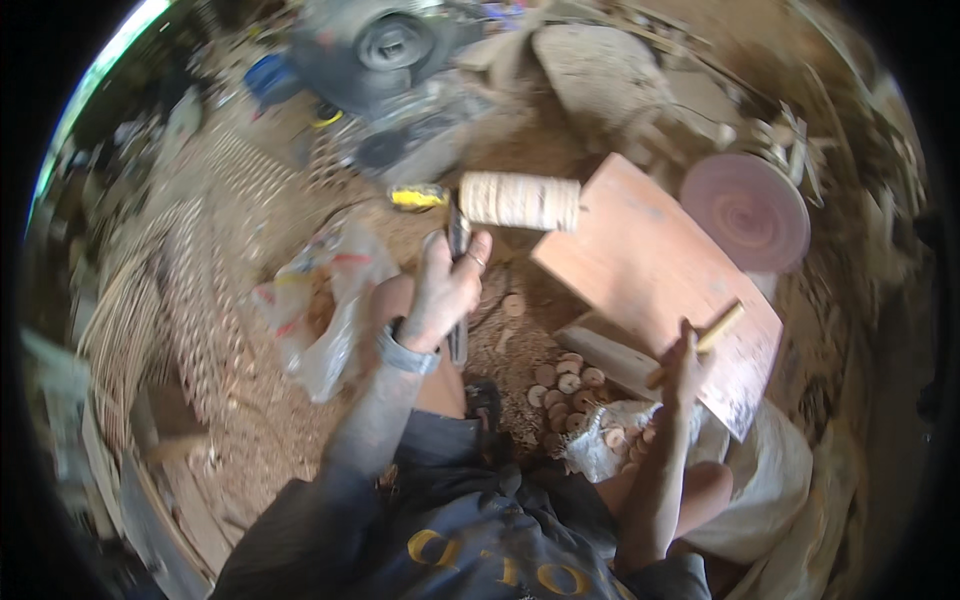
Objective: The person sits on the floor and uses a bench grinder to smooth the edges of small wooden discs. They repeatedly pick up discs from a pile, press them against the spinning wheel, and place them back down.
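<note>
Near the middle of the head view, your left hand [448,290] is wrapped around a dark metal bar [459,240], thumb uppermost. A striped stack of pale discs [520,201] juts from the bar's right side and a yellow handle [418,197] from its left; you probably grip between and below them so the stack stays clear of your fingers. How the stack is fixed, you cannot tell from this angle. Toward the right, your right hand [682,362] is curled around a wooden stick [722,325], slanted over a pinkish board [650,265]. The board tilts across the right half, perhaps propped by the pale block [612,355] at its lower edge, though the contact is unclear.

Below centre, loose wooden discs [569,383] lie heaped beside a whitish sack [592,457]. Sawdust [270,440] covers the ground at lower left, with a clear plastic bag [340,270] above it. At upper right sits a round purplish disc [745,213]; at upper left, a blue container [268,80] amid blurred workshop clutter.
</note>
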Tool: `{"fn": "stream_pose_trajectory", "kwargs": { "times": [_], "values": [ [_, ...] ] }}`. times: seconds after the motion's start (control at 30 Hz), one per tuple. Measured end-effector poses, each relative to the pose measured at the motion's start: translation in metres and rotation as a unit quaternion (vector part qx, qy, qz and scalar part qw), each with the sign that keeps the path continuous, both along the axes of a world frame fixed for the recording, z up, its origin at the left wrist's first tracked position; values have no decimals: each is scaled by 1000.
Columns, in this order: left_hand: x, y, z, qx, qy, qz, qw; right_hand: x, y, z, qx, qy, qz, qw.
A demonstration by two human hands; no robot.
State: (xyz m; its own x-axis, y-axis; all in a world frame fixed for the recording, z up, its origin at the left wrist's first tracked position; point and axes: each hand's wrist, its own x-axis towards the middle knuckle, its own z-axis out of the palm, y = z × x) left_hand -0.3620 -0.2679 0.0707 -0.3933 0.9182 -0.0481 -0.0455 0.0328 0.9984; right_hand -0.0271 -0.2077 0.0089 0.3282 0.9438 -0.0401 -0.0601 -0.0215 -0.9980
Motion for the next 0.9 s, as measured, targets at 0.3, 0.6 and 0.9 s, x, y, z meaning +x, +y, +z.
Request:
{"fn": "stream_pose_trajectory", "kwargs": {
  "times": [0.3, 0.6, 0.9],
  "values": [
    [-210, -159, 16, -54, 271, 350, 895, 7, 3, -23, 14, -45, -7, 999],
    [-234, -224, -39, -274, 556, 404, 672, -3, 0, -14, 1, -35, 11, 999],
    [-153, -166, 14, -88, 64, 222, 969, -47, -35, 5, -39, -145, 197, 969]
  ]
}}
